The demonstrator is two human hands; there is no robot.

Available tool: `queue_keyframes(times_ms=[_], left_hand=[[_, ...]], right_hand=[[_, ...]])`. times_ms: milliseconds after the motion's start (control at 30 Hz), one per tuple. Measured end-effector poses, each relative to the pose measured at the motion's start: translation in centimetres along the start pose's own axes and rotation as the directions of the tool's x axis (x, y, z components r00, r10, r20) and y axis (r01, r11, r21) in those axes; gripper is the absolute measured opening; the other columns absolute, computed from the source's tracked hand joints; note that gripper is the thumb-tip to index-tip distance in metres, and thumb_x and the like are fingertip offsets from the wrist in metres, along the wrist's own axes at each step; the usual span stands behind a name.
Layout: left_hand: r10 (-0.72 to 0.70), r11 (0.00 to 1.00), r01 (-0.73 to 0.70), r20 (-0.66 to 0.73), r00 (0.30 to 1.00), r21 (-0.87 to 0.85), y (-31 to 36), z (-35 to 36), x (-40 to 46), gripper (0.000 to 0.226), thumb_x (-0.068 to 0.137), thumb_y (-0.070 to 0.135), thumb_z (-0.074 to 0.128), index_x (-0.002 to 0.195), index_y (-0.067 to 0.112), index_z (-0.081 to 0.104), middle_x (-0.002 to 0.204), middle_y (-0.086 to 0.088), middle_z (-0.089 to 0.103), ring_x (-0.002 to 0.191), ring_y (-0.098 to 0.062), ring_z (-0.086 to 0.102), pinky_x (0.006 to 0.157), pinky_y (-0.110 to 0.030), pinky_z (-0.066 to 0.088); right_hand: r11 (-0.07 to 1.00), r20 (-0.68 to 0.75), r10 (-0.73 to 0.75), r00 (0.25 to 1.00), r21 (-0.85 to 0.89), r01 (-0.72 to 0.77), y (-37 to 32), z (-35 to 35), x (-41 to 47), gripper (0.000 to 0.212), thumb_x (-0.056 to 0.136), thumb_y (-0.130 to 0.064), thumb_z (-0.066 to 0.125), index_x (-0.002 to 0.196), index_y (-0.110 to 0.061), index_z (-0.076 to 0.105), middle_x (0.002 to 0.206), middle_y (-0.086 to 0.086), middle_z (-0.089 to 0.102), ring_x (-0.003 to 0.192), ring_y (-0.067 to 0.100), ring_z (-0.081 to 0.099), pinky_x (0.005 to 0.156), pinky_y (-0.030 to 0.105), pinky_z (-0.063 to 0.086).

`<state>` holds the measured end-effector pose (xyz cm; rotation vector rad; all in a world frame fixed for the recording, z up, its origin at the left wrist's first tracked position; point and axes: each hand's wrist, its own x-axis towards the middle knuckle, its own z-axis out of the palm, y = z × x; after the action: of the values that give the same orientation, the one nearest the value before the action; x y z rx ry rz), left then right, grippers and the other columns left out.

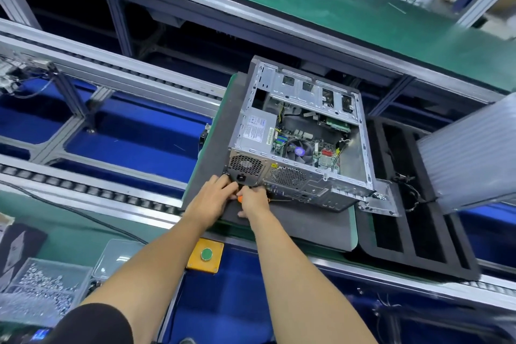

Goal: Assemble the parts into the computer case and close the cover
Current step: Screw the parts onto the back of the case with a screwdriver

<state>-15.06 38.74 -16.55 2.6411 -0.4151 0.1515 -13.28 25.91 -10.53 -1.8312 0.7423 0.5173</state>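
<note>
An open silver computer case lies on its side on a dark foam mat. Inside it I see a power supply, a motherboard with a fan and several cables. Both hands meet at the case's rear panel, just below the power socket. My left hand pinches at the panel's lower edge. My right hand is closed around an orange-handled screwdriver, whose tip is hidden by my fingers. A ribbed grey cover panel leans at the right.
A black foam tray with long slots lies right of the mat, with a loose metal bracket and wires on it. A yellow box with a green button sits near my arms. Clear bins of screws stand at lower left. Conveyor rails run across.
</note>
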Motion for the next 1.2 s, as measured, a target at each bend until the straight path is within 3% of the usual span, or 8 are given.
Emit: queue_keyframes(times_ms=[100,167,467,667,767,867,1033,1200], left_hand=[[0.001,1.000,-0.001,-0.008,1.000,-0.003,0.0,-0.1,0.0,0.012,0.097,0.017,0.057,0.109,0.018,0.058,0.115,-0.005,0.054,0.098,-0.024,0.046,0.080,-0.039,0.043],[0.010,1.000,-0.010,-0.028,1.000,0.001,0.0,-0.2,0.1,0.008,0.099,0.019,0.056,0.106,0.016,0.058,0.113,-0.006,0.056,0.096,-0.025,0.047,0.077,-0.039,0.040],[-0.008,0.999,0.004,-0.085,0.996,-0.047,0.2,-0.2,-0.2,0.017,0.104,0.027,0.053,0.104,0.011,0.060,0.111,-0.008,0.053,0.097,-0.027,0.046,0.080,-0.040,0.042],[-0.289,0.944,0.267,-0.095,0.953,-0.194,1.9,-2.7,-0.1,0.017,0.102,0.030,0.055,0.104,0.016,0.066,0.107,-0.001,0.062,0.106,-0.026,0.048,0.088,-0.042,0.037],[-0.433,0.844,0.324,-0.185,0.882,-0.429,3.3,-3.7,-1.3,0.009,0.102,0.022,0.056,0.097,0.018,0.062,0.093,0.005,0.068,0.096,-0.022,0.060,0.086,-0.044,0.046],[-0.467,0.632,0.271,-0.078,0.881,-0.726,5.7,-4.9,-2.6,0.009,0.104,0.014,0.053,0.095,0.017,0.053,0.088,0.006,0.073,0.089,-0.010,0.069,0.083,-0.031,0.054],[-0.523,0.363,0.317,0.090,0.847,-0.876,8.7,-7.0,-2.3,0.018,0.094,0.014,0.071,0.094,0.005,0.056,0.086,-0.004,0.076,0.090,-0.014,0.073,0.077,-0.028,0.059],[-0.519,0.109,0.305,0.208,0.829,-0.946,10.1,-9.5,-1.0,0.017,0.098,-0.002,0.056,0.088,0.008,0.046,0.094,-0.015,0.077,0.092,-0.024,0.076,0.078,-0.032,0.060]], right_hand=[[0.997,-0.086,-0.031,0.996,-0.071,0.025,1.1,0.5,0.1,0.022,0.095,-0.031,0.055,0.112,-0.018,0.049,0.107,0.008,0.066,0.098,0.035,0.067,0.091,0.045,0.055],[0.994,-0.150,-0.054,0.987,-0.101,0.039,2.0,0.7,0.0,0.018,0.097,-0.036,0.053,0.108,-0.022,0.048,0.110,0.008,0.067,0.102,0.033,0.063,0.084,0.038,0.048],[0.992,-0.191,-0.120,0.974,0.006,0.123,4.0,0.6,-0.9,0.007,0.102,-0.022,0.041,0.107,-0.018,0.042,0.092,-0.004,0.064,0.074,0.016,0.053,0.067,0.035,0.035],[0.988,-0.057,-0.105,0.993,0.107,0.110,5.4,-1.4,-4.1,0.010,0.095,-0.010,0.037,0.095,-0.017,0.043,0.082,0.002,0.057,0.072,0.021,0.047,0.071,0.039,0.042],[0.976,-0.023,-0.172,0.985,0.128,0.174,6.2,-2.1,-5.6,0.014,0.101,-0.010,0.037,0.089,-0.014,0.043,0.076,0.004,0.054,0.060,0.016,0.044,0.054,0.032,0.040],[0.957,0.007,-0.273,0.962,0.105,0.271,6.8,-2.8,-7.2,0.022,0.104,-0.010,0.033,0.084,-0.016,0.040,0.072,0.005,0.050,0.060,0.018,0.038,0.052,0.034,0.035],[0.901,0.103,-0.434,0.895,0.042,0.432,6.7,-4.7,-9.7,0.027,0.097,-0.014,0.035,0.074,-0.027,0.041,0.068,0.001,0.050,0.061,0.017,0.034,0.057,0.034,0.025],[0.832,0.179,-0.546,0.818,0.009,0.554,6.4,-6.6,-11.7,0.021,0.088,-0.009,0.036,0.076,-0.025,0.043,0.069,0.000,0.048,0.057,0.012,0.033,0.054,0.031,0.026]])
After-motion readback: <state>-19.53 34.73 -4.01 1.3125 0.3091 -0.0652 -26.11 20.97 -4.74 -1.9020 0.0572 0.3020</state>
